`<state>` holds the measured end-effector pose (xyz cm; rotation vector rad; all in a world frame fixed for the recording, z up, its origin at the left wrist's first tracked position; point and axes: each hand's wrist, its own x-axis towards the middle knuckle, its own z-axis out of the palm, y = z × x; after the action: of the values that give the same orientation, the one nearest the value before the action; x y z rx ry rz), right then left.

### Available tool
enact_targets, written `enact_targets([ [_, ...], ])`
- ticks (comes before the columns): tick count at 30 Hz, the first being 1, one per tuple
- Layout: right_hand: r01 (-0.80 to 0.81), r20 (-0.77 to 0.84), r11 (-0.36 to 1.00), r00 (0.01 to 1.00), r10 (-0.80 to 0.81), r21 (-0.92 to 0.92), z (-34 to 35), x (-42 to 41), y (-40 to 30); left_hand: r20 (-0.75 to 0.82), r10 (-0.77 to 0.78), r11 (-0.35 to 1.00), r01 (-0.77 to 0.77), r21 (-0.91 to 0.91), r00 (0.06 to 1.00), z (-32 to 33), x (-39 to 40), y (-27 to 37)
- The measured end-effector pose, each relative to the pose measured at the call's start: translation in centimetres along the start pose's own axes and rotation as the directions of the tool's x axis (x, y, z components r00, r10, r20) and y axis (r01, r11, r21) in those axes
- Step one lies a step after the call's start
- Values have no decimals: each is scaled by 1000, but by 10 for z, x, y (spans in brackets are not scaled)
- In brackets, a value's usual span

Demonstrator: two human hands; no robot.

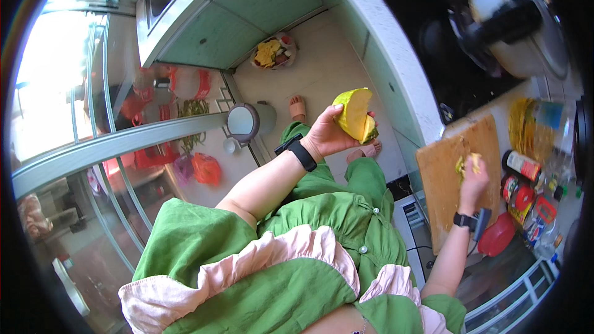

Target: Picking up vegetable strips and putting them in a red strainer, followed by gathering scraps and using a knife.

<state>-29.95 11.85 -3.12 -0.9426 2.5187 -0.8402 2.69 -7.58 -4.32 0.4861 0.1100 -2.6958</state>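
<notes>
My left hand (332, 134) grips a thick cut piece of squash (356, 112) with yellow-green rind and pale yellow flesh, held up in front of my legs. A smaller piece with dark green rind (369, 131) sits against its lower end, in the same grip. Over at the right, my right hand (474, 183) is closed around yellowish squash scraps (465, 165) above a wooden cutting board (438, 174). Whether the scraps touch the board cannot be told. Both wrists wear black straps.
On the floor ahead stands a bag of yellow peelings (269, 53). A lidded bin (243, 122) is by the glass door frame. Bottles and jars (524, 167) crowd the counter beside the board, near a red plastic bowl (497, 235). A pot (519, 32) sits on the black stove.
</notes>
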Motion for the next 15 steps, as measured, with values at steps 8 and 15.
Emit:
enact_targets([
  [8,-283,321,244,938,-134,928,-14,-12,-94,-40,128,989,-131,-69,991,-45,-59,130],
  [15,-658,687,235,602,-407,715,226,-9,-315,-57,143,988,-146,-45,988,-105,-96,249],
])
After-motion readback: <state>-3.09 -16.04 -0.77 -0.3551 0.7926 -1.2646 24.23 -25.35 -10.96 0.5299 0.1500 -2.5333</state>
